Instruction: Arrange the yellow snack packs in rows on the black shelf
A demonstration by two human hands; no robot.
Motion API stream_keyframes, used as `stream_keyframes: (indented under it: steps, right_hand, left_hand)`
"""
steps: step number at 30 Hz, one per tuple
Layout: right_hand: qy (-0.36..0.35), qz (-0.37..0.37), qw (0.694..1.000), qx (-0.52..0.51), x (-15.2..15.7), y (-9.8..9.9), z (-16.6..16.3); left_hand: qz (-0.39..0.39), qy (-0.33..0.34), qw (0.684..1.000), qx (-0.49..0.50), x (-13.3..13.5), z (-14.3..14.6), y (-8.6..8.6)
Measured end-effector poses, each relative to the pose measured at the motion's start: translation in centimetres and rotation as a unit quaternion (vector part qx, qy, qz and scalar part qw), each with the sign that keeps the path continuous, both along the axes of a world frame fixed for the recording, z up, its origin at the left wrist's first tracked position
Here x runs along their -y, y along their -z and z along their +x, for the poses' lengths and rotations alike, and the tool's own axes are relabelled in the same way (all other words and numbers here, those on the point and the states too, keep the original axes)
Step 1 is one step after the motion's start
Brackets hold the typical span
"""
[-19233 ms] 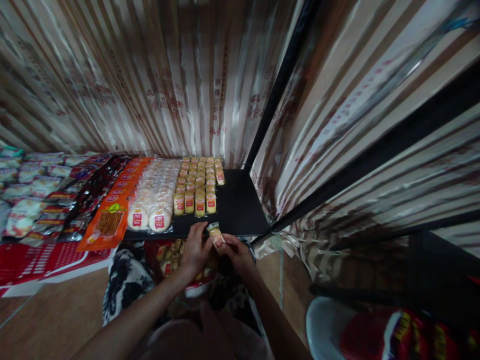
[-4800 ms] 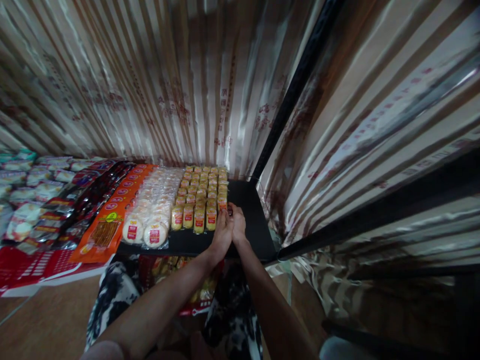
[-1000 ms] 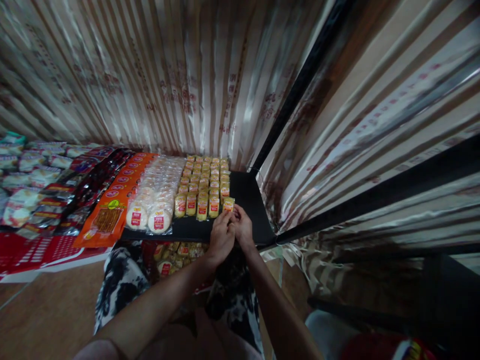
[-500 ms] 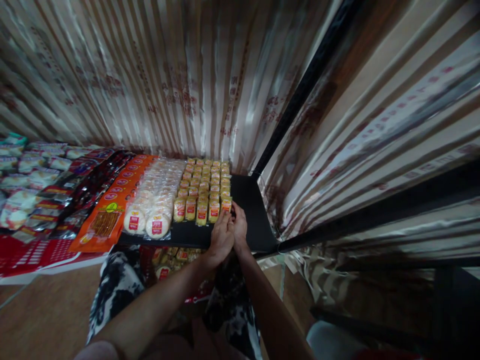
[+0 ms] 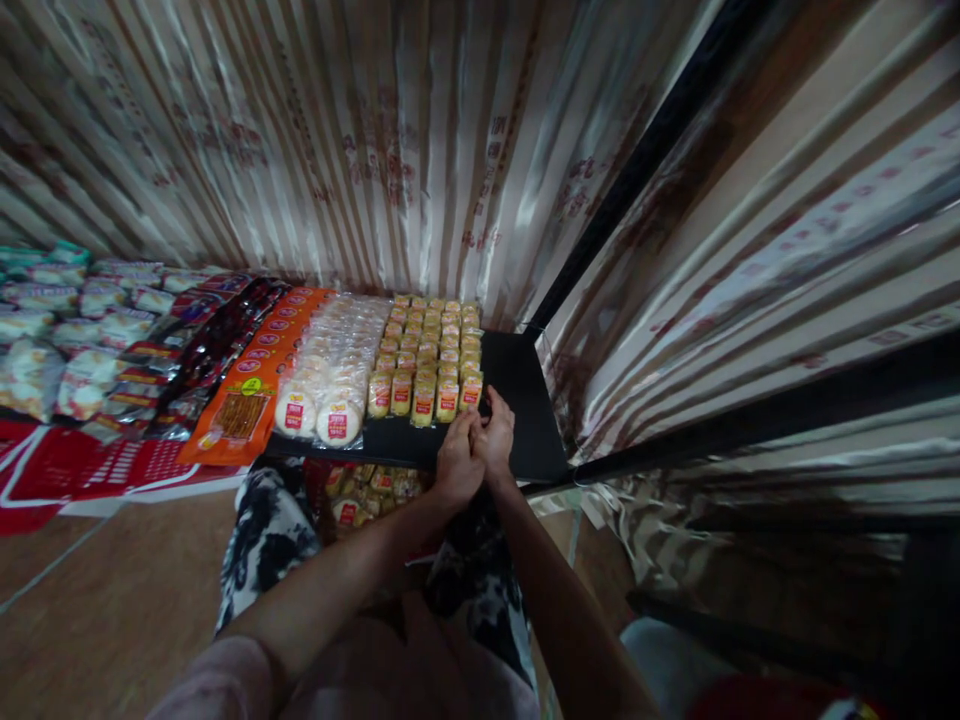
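My left hand [image 5: 459, 456] and my right hand [image 5: 495, 436] meet at the front of a black shelf [image 5: 517, 390]. They are just below the front right corner of several rows of small yellow-wrapped cakes [image 5: 424, 398]. The left fingers are curled in; what they hold, if anything, is hidden. On the right hand the fingers reach forward, slightly bent and apart, beside the nearest yellow packet [image 5: 470, 390]. Left of these rows stand clear-wrapped round white crackers [image 5: 338, 423] with red labels.
An orange snack bag [image 5: 244, 415], dark packets [image 5: 217, 345] and white-wrapped packs [image 5: 90, 375] line the shelf leftward. More yellow packets [image 5: 367, 490] sit in a red container beneath. A black post [image 5: 600, 220] and printed curtain-like sheeting [image 5: 420, 150] bound the back and right.
The view has shifted, so the shelf sits slightly higher and further right. My hands have drawn back a little from the front yellow packet and come closer together.
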State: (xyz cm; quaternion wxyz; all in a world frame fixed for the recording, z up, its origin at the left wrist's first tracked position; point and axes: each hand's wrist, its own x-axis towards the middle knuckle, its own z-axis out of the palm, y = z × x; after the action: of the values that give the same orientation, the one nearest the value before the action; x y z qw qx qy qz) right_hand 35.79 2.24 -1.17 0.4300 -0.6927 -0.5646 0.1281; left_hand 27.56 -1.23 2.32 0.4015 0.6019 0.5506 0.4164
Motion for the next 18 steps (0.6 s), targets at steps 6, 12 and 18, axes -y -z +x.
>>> stream_keyframes:
  steps: [6,12,18]
  right_hand:
    - [0.011,0.061,0.998,-0.014,4.6,0.8,-1.6]
    - [-0.105,0.019,0.991,-0.081,12.0,3.2,-4.3]
    - [-0.207,-0.177,0.961,0.041,11.8,4.5,-7.4]
  left_hand:
    - [0.040,0.083,0.995,-0.030,4.8,-2.3,0.7]
    - [0.078,0.196,0.974,-0.080,10.5,-8.2,3.7]
    - [-0.142,0.040,0.987,-0.063,10.3,-12.1,8.5]
